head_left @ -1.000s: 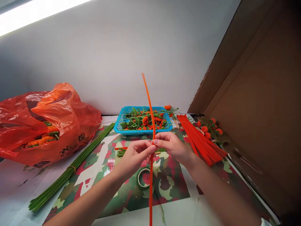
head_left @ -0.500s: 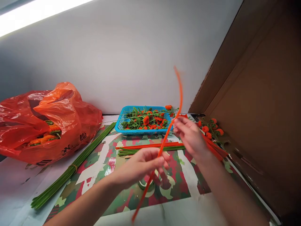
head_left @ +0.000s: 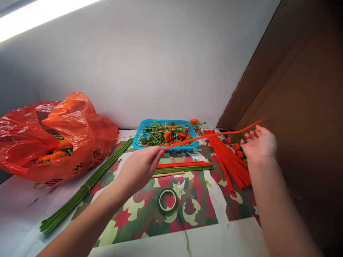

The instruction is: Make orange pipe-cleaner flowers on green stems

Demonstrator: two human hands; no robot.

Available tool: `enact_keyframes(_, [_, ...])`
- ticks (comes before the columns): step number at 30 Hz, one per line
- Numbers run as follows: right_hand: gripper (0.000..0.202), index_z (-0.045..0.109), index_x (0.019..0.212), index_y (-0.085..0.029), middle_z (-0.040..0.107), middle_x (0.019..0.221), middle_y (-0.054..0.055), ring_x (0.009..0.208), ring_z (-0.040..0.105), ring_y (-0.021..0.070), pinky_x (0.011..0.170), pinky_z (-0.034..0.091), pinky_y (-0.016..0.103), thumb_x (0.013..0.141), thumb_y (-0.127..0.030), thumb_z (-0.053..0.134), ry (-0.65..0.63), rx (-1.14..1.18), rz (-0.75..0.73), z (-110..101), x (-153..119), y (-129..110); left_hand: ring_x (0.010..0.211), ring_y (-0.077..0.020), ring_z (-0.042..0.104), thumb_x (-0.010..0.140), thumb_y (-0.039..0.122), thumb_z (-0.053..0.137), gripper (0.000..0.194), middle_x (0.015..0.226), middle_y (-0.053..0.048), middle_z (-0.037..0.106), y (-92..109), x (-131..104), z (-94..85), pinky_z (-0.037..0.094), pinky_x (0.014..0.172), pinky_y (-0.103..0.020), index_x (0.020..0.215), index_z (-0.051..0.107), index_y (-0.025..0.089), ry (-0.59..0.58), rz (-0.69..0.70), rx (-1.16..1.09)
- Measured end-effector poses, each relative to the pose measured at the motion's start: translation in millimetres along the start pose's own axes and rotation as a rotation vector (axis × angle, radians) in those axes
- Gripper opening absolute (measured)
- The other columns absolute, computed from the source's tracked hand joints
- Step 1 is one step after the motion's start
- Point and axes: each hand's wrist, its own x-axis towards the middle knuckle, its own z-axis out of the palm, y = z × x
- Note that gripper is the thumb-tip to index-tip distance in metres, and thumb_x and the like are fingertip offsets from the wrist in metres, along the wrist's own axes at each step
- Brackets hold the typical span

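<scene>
Above the camouflage-patterned sheet, the left hand pinches one end of a long, thin, fuzzy orange stem between thumb and forefinger. The right hand is partly open, fingers loosely curled; whether it touches the stem is unclear. The stem slants up rightward from the left hand, passing before the blue plastic basket, its blurred far end near the right fingertips.

Table, partly under a patterned sheet, bears a bag, green stems, blue basket, tape roll, red stems, short strips and a stick.
</scene>
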Motion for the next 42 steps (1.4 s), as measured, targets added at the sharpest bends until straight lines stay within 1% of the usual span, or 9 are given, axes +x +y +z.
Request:
enact_keyframes(3, [0.021,0.050,0.089,-0.025,0.049,0.107,0.003,0.103,0.049,0.0203,0.077,0.041,0.036,0.074,-0.011,0.050,0.135,-0.009,-0.312,-4.6,-15.4,-9.0,0.057,-0.0192,0.049,0.095,0.035,0.030,0.025,0.065,0.000,0.055,-7.0,1.6,-3.9,0.026,0.053,-0.028,0.088,0.050,0.022,0.084,0.000,0.081])
enact_keyframes(5, [0.046,0.051,0.114,-0.026,0.044,0.131,0.005,0.119,0.042,0.0227,0.088,0.039,0.040,0.072,-0.009,0.055,0.108,-0.060,-0.820,-6.8,-37.7,-9.8,0.052,-0.0180,0.047,0.095,0.033,0.031,0.022,0.061,0.001,0.052,-7.2,0.7,-3.7,0.026,0.051,-0.027,0.094,0.049,0.021,0.091,0.057,0.075])
enact_keyframes(9, [0.036,0.054,0.122,-0.024,0.057,0.121,0.008,0.115,0.051,0.0241,0.094,0.040,0.040,0.086,-0.026,0.057,-0.770,-0.465,-1.217,-4.3,-91.7,8.7,0.051,-0.0151,0.045,0.095,0.030,0.033,0.020,0.059,0.003,0.052,-0.6,-3.3,1.0,0.029,0.052,-0.025,0.085,0.048,0.021,0.042,0.241,-0.032])
enact_keyframes(11, [0.032,0.054,0.122,-0.024,0.065,0.112,0.005,0.104,0.058,0.0208,0.091,0.040,0.037,0.091,-0.026,0.053,-1.148,-0.658,-1.150,-0.5,-110.0,22.0,0.053,-0.0144,0.046,0.095,0.030,0.034,0.019,0.060,0.003,0.053,1.8,-4.1,1.6,0.031,0.052,-0.024,0.086,0.049,0.021,0.012,0.277,-0.104])
enact_keyframes(14, [0.022,0.063,0.099,-0.024,0.070,0.088,-0.001,0.078,0.061,0.0142,0.074,0.040,0.029,0.097,-0.022,0.041,-1.327,-0.715,-0.998,3.7,-118.4,34.9,0.060,-0.0145,0.050,0.096,0.032,0.031,0.024,0.070,0.001,0.058,-1.8,-1.0,-0.7,0.036,0.057,-0.023,0.088,0.051,0.021,-0.016,0.229,-0.233])
enact_keyframes(17, [0.025,0.063,0.091,-0.020,0.065,0.074,-0.002,0.066,0.056,0.0114,0.060,0.036,0.024,0.098,-0.027,0.041,-1.283,-0.680,-0.835,4.1,-113.0,36.2,0.064,-0.0164,0.053,0.095,0.031,0.027,0.029,0.073,-0.002,0.060,-13.3,4.0,2.3,0.037,0.061,-0.026,0.084,0.053,0.021,-0.066,0.108,-0.224])
enact_keyframes(21, [0.031,0.063,0.087,-0.019,0.046,0.057,-0.005,0.051,0.040,0.0097,0.049,0.027,0.023,0.099,-0.035,0.038,-1.231,-0.670,-0.755,3.4,-106.2,33.6,0.059,-0.0202,0.054,0.072,0.019,0.056,0.007,0.066,-0.005,0.061,-24.0,4.2,25.1,0.032,0.054,-0.029,0.065,0.058,0.020,-0.452,-0.059,0.065])
enact_keyframes(31, [0.021,0.053,0.079,-0.019,0.042,0.056,-0.006,0.050,0.037,0.0087,0.050,0.026,0.022,0.095,-0.024,0.041,-1.249,-0.675,-0.678,5.2,-112.0,35.7,0.062,-0.0209,0.054,0.085,0.023,0.044,0.016,0.073,-0.007,0.059,-16.1,0.7,36.3,0.034,0.055,-0.030,0.072,0.053,0.019,-0.449,-0.069,0.029])
enact_keyframes(42, [0.030,0.052,0.069,-0.019,0.042,0.055,-0.004,0.050,0.031,0.0101,0.047,0.021,0.024,0.093,-0.032,0.040,-1.326,-0.692,-0.440,9.6,-131.0,64.3,0.052,-0.0083,0.036,0.068,0.016,0.049,0.008,0.063,0.005,0.045,0.1,7.2,35.5,0.027,0.051,-0.022,0.073,0.044,0.019,-0.194,-0.429,-1.300])
